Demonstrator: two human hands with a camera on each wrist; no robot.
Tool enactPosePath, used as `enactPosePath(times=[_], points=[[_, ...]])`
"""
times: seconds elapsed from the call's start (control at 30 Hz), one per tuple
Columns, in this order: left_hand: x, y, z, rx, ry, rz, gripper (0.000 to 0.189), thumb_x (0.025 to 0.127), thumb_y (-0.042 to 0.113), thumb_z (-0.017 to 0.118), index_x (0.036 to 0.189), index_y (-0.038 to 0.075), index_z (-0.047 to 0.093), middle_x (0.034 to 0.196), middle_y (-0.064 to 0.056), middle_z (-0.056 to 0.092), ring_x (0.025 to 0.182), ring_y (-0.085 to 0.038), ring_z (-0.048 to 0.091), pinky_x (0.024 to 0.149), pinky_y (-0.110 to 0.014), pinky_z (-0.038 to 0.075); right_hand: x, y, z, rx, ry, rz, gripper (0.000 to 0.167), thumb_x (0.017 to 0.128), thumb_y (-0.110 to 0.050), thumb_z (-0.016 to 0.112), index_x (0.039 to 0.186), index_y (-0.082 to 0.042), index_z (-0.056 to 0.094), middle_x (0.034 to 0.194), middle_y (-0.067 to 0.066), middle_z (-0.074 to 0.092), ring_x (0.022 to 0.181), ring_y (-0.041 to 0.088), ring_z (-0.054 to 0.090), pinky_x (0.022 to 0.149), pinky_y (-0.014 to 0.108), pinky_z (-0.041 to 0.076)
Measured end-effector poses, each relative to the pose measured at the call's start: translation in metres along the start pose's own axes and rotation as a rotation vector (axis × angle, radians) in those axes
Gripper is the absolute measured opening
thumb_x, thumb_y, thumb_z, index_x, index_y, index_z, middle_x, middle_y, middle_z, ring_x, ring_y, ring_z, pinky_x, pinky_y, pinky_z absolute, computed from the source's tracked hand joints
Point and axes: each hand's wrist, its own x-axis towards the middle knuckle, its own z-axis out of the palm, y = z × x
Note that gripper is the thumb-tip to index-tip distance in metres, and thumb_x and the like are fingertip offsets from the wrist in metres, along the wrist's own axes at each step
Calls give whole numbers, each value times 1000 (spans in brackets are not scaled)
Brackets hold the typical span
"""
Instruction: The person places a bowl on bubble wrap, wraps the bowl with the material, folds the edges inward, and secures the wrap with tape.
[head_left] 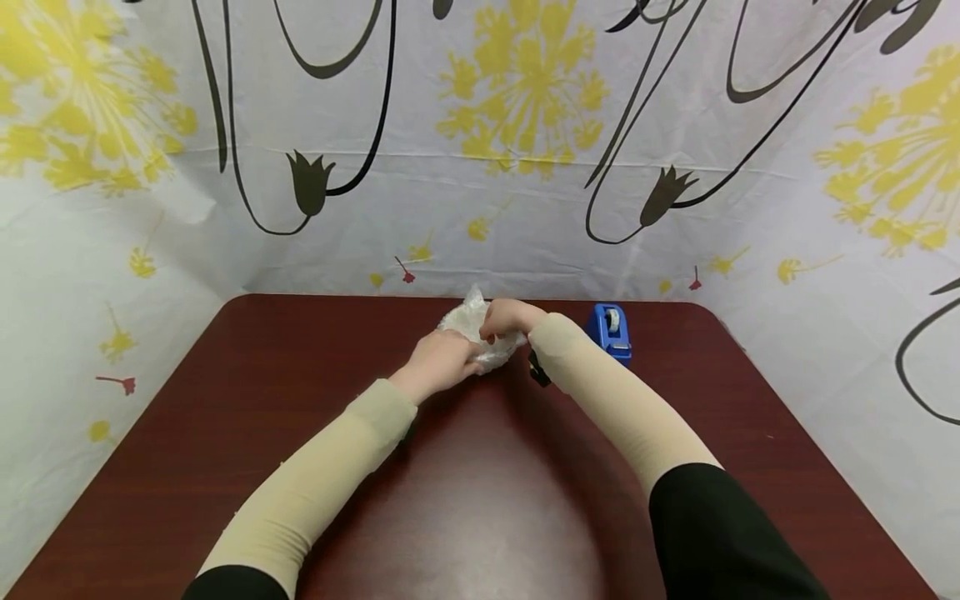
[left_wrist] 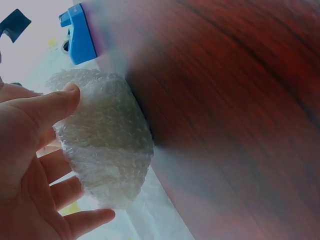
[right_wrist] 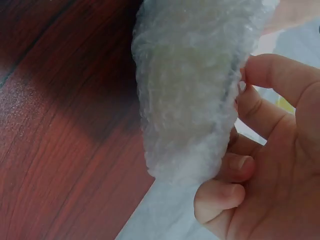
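Left hand: bare [head_left: 441, 362], half-spread; fingers lightly bent along the near-left side of the bundle, thumb overlapping its edge.
Right hand: bare [head_left: 512, 317], fingers curled; thumb and forefinger pinch the bundle's right edge.
Bundle: rounded, translucent bubble-wrap bundle [head_left: 465, 318], between both hands near the table's far edge; table contact cannot be determined.
Tape dispenser: blue, with a pale roll [head_left: 609, 337], right of the right hand, apart from the bundle.
Table: dark red-brown, wood-grained [head_left: 480, 500].

Head view's bright, bit of table [head_left: 465, 533] glare bottom centre; wrist views murkier, left one's washed out upper left.
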Motion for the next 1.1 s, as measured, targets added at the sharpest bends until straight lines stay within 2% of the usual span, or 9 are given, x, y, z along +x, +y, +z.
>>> enactPosePath(times=[0.1,0.23,0.43,0.53,0.6,0.73,0.8,0.97,1.1], points=[[1,0,2,6,5,-14,37,93,40,64,123,18,64,99,-4,69,93,-22,65,76,-40,53,1,0,3,-34,1,19,23,92,-16,55,80,-6,73,58,-1,42,50,11,30,55,28,33],[3,0,2,-45,1,-75,55,89,41,69,130,8,52,95,-7,69,88,-24,66,70,-41,54,1,0,4,-48,4,39,23,93,-16,55,85,-6,74,56,-1,39,50,11,29,54,28,32],[12,1,-1,-100,-44,-121,66,86,38,70,143,13,47,108,-7,68,100,-26,64,74,-44,53,2,-2,5,-98,3,39,17,90,-15,58,78,-8,69,57,-2,39,52,11,31,57,28,32],[16,2,-1,-77,-61,-134,58,83,38,68,136,16,55,112,-7,66,104,-26,61,73,-46,53,2,-3,6,-156,-19,41,24,91,-16,57,68,-11,59,56,-3,38,51,10,29,56,28,31],[18,3,-1,-54,-77,-146,47,82,39,67,123,16,63,110,-7,66,106,-26,59,72,-47,53,3,-4,6,-170,-31,45,27,92,-18,56,66,-13,57,54,-3,36,49,11,27,55,28,30],[21,4,1,-8,-118,-166,37,83,44,63,105,15,69,113,-8,63,109,-25,53,74,-47,53,4,-4,5,-168,-31,48,25,93,-20,54,72,-13,65,53,-4,37,46,10,25,51,27,28],[22,4,1,9,-133,-171,40,83,47,62,106,15,70,118,-8,60,113,-25,51,79,-47,51,4,-4,4,-162,-26,57,23,93,-21,54,77,-12,69,54,-3,39,47,10,26,51,27,28],[24,2,-1,-26,-197,-199,48,85,53,60,119,21,68,136,-6,50,130,-27,38,100,-52,34,0,-6,6,-175,9,110,21,93,-27,55,84,-13,67,70,0,52,58,14,39,60,31,34],[27,2,-2,-85,-244,-224,50,86,54,60,124,23,65,149,-6,39,139,-29,25,106,-55,22,-5,-11,9,-230,56,143,21,92,-32,58,81,-15,64,87,3,61,74,19,50,72,37,38]])
